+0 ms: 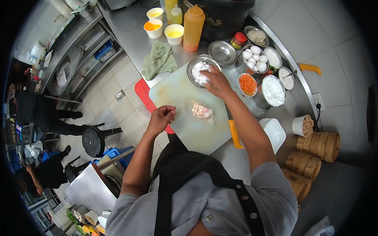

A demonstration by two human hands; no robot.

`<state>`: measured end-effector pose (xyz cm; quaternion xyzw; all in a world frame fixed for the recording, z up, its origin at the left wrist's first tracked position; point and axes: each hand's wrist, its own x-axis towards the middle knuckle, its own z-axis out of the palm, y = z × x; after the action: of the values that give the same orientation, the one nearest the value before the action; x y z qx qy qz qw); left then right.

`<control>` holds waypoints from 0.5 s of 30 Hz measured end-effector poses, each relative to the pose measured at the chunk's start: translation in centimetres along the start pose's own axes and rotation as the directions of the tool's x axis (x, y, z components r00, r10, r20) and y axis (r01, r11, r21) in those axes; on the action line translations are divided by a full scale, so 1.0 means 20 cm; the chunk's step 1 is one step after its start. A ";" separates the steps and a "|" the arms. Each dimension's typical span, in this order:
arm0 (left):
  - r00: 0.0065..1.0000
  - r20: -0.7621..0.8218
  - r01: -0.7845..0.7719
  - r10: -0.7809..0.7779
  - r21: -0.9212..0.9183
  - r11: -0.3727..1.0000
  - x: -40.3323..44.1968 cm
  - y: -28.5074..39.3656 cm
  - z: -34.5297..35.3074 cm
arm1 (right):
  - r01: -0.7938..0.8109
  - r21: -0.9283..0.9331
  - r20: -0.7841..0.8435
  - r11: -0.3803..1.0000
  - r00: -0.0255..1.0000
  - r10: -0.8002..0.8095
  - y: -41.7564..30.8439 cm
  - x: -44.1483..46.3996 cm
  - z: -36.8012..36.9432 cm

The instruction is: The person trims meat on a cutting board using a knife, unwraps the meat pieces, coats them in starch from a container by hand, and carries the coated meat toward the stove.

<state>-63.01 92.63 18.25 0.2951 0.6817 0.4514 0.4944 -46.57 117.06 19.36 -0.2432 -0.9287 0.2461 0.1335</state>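
Note:
My right hand (216, 82) reaches into a steel bowl (191, 77) at the top of the cutting board (165, 94). Its fingers are closed on a white, powder-coated lump (200, 72); part of the lump is hidden by the hand. A piece of pale pink raw meat (202, 111) lies on the board, below that bowl. Over the board's left side hovers my left hand (162, 118), fingers loosely curled and a little apart, with nothing seen in it. A knife with a yellow handle (235, 133) lies at the board's right edge.
A green cloth (159, 59) and an orange squeeze bottle (194, 29) stand beyond the board. To the right are bowls of eggs (255, 58), shredded carrot (247, 84) and white powder (273, 90). Bamboo steamers (318, 145) are stacked near the wall. Other people (47, 112) stand at left.

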 end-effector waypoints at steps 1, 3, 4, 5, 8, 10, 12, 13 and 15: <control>1.000 0.003 -0.003 0.003 0.004 1.000 0.01 0.00 0.00 | -0.020 0.018 -0.034 1.000 0.999 0.020 0.00 -0.01 0.00; 1.000 0.009 -0.008 0.008 0.011 1.000 0.02 0.00 0.02 | -0.057 0.054 -0.106 0.997 0.992 0.063 -0.01 -0.04 0.00; 1.000 0.011 -0.011 0.011 0.015 1.000 0.03 0.01 0.03 | -0.061 0.086 -0.076 0.994 0.995 0.067 0.01 -0.05 0.00; 1.000 0.017 -0.018 0.018 0.012 1.000 0.04 0.01 0.04 | -0.064 0.118 -0.046 0.991 0.996 0.070 0.04 -0.05 0.03; 0.998 0.006 -0.068 0.067 0.040 0.997 0.07 0.01 0.08 | -0.080 0.168 -0.092 0.982 0.991 0.097 0.06 -0.07 0.07; 0.988 -0.039 -0.144 0.149 0.107 0.984 0.10 -0.01 0.10 | -0.152 0.272 -0.169 0.950 0.964 0.203 0.08 -0.06 0.11; 0.961 -0.191 -0.159 0.199 0.203 0.966 0.14 -0.04 0.12 | -0.268 0.465 -0.210 0.844 0.893 0.399 0.16 -0.03 0.17; 0.938 -0.263 -0.160 0.226 0.251 0.955 0.16 -0.04 0.13 | -0.280 0.724 -0.143 0.631 0.833 0.534 0.17 -0.01 0.18; 0.952 -0.254 -0.095 0.172 0.291 0.952 0.18 -0.04 0.15 | -0.181 0.983 0.110 0.029 0.706 0.699 0.18 0.03 0.16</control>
<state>-61.43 96.26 15.81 0.3409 0.7784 0.4215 0.3166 -46.94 118.88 14.81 -0.4338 -0.3789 0.7352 0.3574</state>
